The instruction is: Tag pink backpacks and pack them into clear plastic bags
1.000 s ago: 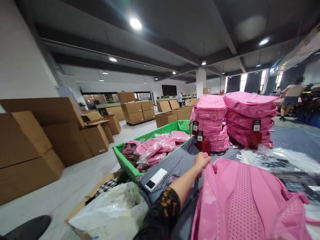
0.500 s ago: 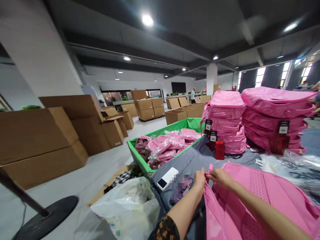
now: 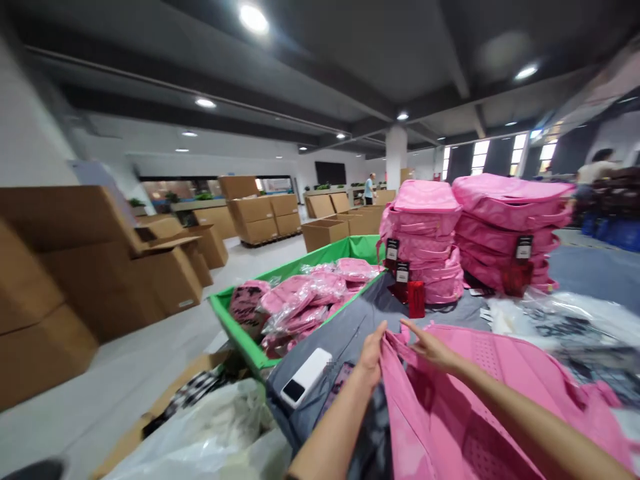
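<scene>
A pink backpack lies on the grey-covered table in front of me, its perforated panels facing up. My left hand is closed around its near-left top edge and lifts that fabric. Beside it, my right hand hovers over the top of the backpack by the strap end, its index finger stretched out and apart from the others; its lower fingers are partly hidden against the fabric. Left of my hands are a white device with a dark screen and a dark purple item, partly behind my left forearm.
Two stacks of pink backpacks with hanging tags stand at the back. A green bin holds bagged pink pieces. Clear plastic bags lie right. White plastic sacking sits front left; cardboard boxes fill the floor beyond.
The view has swung right, so things sit further left. My right index finger has moved off the pink strap end, and my hands are slightly further apart. My left hand still grips the backpack edge.
</scene>
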The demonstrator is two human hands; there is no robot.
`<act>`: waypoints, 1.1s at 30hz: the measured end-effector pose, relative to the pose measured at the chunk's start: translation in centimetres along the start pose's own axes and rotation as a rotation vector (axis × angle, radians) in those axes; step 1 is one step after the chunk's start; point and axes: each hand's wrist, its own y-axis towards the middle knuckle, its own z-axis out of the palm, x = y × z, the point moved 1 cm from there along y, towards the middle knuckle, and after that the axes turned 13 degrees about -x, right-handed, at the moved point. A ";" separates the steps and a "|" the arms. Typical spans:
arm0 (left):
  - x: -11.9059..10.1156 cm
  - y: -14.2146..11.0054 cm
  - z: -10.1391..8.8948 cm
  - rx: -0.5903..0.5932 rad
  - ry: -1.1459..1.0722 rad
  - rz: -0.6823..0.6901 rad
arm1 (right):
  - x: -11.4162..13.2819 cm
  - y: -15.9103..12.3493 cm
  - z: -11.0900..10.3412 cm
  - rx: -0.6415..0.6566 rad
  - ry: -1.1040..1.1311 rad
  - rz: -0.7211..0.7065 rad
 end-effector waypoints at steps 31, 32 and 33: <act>4.9 -5.8 13.8 0.356 0.864 0.973 | -1.7 -20.7 -21.7 -0.420 -0.647 0.909; 5.3 -6.6 14.8 0.497 0.910 1.013 | -2.8 -20.1 -22.2 -0.414 -0.635 0.950; 5.9 -7.3 16.0 0.650 0.922 1.020 | -3.6 -19.4 -22.4 -0.408 -0.614 0.957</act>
